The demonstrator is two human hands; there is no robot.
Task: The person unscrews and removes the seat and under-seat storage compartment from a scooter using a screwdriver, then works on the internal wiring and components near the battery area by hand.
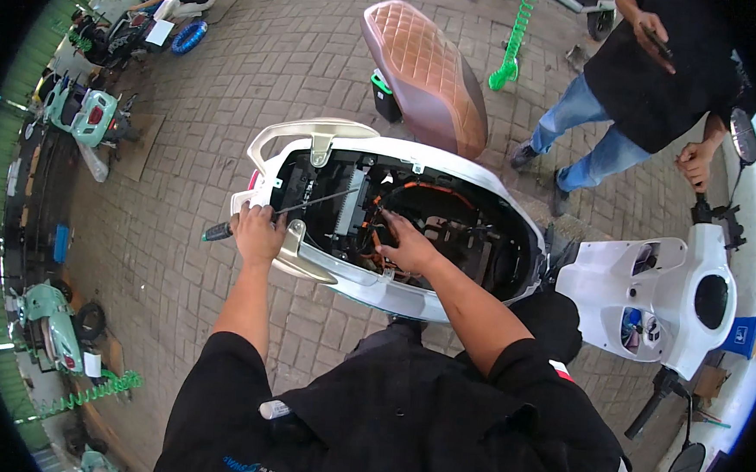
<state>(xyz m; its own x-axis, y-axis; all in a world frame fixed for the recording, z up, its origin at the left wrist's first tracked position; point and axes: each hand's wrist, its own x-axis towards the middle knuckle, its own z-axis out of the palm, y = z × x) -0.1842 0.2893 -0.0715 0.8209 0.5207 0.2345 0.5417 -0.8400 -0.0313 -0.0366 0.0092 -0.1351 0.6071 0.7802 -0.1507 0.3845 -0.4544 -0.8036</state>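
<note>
My left hand [259, 233] is closed round a long screwdriver [216, 232] at the rear of a white scooter body [485, 178]. The dark handle sticks out to the left of my hand. Its thin shaft slants over the uncovered compartment toward a finned silver metal unit [351, 201]. My right hand [408, 245] reaches into the compartment with thumb and fingers apart, close to orange cables [437, 189] and their connectors. Whether its fingertips touch a cable is hard to tell. Cream grab rails [320, 129] flank the rear of the body.
A brown quilted seat [427, 66] stands beyond the body, beside a dark green-rimmed container [386, 96]. Another person [655, 89] stands at the far right, a hand by the handlebar. The white front panel [625, 294] is at right. Green coiled hose [516, 37] hangs behind; mint scooters [82, 114] line the left.
</note>
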